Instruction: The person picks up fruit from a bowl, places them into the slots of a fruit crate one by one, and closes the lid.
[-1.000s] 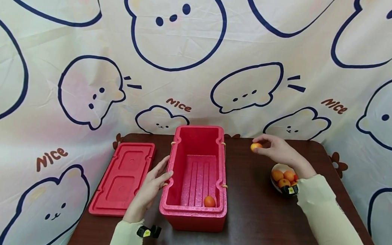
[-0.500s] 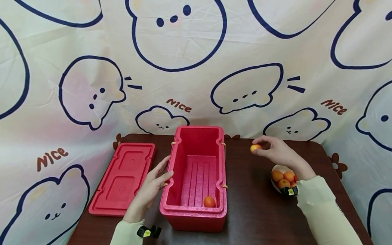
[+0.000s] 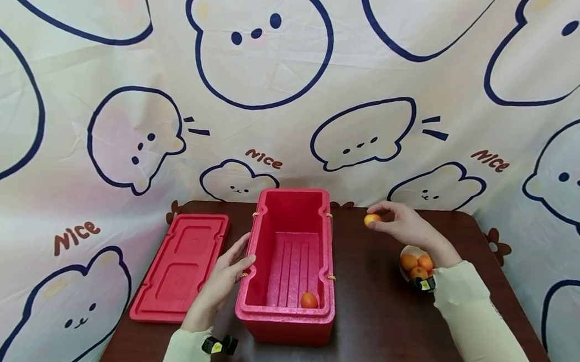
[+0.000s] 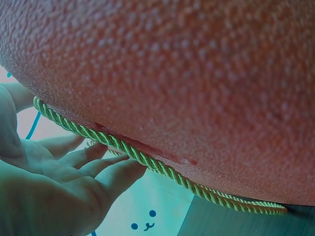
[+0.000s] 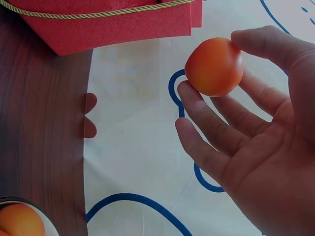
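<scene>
A small, smooth orange-red fruit (image 5: 215, 67) is pinched in the fingertips of my right hand (image 3: 403, 225), above the table right of the deep red foam box (image 3: 289, 318). A similar fruit (image 3: 309, 300) lies inside that uncovered box, on its ribbed floor near the front. My left hand (image 3: 223, 279) rests at the box's left side, thumb by the rim. In the left wrist view, its fingers (image 4: 120, 172) lie fairly straight beside the twisted gold cord (image 4: 162, 169). Below my right wrist stands a bowl (image 3: 404, 272) with several orange fruits (image 3: 418, 272); the sleeve and wrist strap hide part of it.
A flat red lid (image 3: 180, 268) lies on the dark brown table (image 3: 375, 330), left of the box. Pale cloth with bear drawings (image 3: 256, 74) hangs behind the table and at both sides. Gold cord loops show along the box's sides.
My right hand, with the fruit in its fingertips, has drifted slightly left. The head view has shifted a little. My left hand stays at the box's side.
</scene>
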Action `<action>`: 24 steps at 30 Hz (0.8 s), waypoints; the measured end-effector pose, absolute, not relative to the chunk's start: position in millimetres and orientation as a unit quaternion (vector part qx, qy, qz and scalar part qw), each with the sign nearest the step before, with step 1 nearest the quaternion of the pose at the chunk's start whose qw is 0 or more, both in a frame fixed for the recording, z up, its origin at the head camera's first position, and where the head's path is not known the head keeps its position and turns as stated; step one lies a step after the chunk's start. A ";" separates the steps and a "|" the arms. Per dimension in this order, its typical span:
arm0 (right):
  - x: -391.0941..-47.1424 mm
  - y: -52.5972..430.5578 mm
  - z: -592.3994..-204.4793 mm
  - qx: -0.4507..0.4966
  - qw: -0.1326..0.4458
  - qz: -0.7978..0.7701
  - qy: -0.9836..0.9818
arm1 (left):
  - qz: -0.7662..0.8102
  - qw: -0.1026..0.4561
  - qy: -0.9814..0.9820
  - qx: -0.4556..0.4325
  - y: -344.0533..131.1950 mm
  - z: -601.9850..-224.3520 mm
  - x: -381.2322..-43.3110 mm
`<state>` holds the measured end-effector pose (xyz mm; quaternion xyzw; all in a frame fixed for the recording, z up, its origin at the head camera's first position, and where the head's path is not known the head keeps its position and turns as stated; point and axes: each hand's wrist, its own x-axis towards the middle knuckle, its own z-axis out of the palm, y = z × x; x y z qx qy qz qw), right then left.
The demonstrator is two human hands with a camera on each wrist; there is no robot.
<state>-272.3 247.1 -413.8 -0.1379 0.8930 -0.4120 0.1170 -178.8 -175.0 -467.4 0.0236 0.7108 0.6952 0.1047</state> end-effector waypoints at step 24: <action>-264.2 230.8 -406.5 -0.174 0.091 -0.424 0.884 | 0.694 0.102 0.712 0.028 -176.6 -468.8 -176.1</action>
